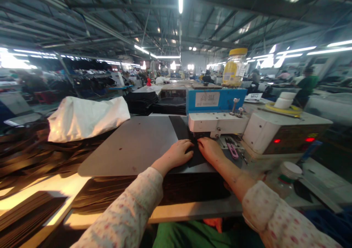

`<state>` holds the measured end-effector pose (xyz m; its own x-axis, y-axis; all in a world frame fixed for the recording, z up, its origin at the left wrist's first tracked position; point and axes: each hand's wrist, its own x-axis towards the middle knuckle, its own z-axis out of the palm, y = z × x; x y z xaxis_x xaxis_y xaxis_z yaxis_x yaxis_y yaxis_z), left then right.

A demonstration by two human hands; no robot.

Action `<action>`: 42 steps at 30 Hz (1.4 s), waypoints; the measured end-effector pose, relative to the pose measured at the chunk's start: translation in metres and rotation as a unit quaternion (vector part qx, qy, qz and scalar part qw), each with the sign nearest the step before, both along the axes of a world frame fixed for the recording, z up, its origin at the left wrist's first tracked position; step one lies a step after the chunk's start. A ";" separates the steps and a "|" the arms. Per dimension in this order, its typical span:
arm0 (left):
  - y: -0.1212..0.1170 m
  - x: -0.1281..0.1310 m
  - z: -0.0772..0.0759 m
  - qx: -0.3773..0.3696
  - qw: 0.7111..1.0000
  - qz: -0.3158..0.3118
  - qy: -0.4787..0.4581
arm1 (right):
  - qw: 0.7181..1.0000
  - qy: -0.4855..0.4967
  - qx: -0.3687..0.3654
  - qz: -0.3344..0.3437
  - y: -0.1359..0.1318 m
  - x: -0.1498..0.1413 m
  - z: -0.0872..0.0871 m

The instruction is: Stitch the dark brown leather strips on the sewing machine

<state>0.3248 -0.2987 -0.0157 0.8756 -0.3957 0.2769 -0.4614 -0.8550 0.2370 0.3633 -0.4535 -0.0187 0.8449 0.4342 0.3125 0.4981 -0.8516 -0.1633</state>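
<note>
A narrow black strip of material (182,130) lies on the grey work plate (132,149) and runs under the head of a white machine (217,122). My left hand (177,153) lies flat on the strip's near end, fingers stretched toward the machine head. My right hand (210,149) presses on the same piece just right of it, fingertips close to the machine's foot. Both hands touch the black material and neither lifts it.
A white plastic bag (88,117) sits on dark stacked pieces at the left. Pink snips (233,150) lie beside the machine. A blue box (216,99), a yellow-lidded jar (235,68) and a tape roll (284,101) stand behind. A white-capped bottle (286,172) is at right.
</note>
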 end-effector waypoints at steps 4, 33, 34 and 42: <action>0.002 0.008 -0.002 -0.007 1.000 -0.003 -0.003 | 1.000 0.003 -0.008 0.002 0.001 0.000 0.001; 0.019 0.021 0.025 0.188 0.976 0.104 -0.025 | 0.964 0.045 0.241 0.098 -0.025 -0.050 -0.008; 0.021 0.022 0.024 0.185 0.976 0.112 -0.033 | 0.956 0.052 0.266 0.109 -0.025 -0.058 -0.008; 0.016 -0.066 0.016 0.145 0.982 0.096 -0.075 | 0.845 0.336 0.410 0.077 -0.039 -0.103 -0.019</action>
<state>0.2589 -0.2831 -0.0001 0.8999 -0.3078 0.3088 -0.2957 -0.9513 -0.0867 0.2599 -0.4925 -0.0377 0.9039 0.4263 0.0342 0.1535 -0.2489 -0.9563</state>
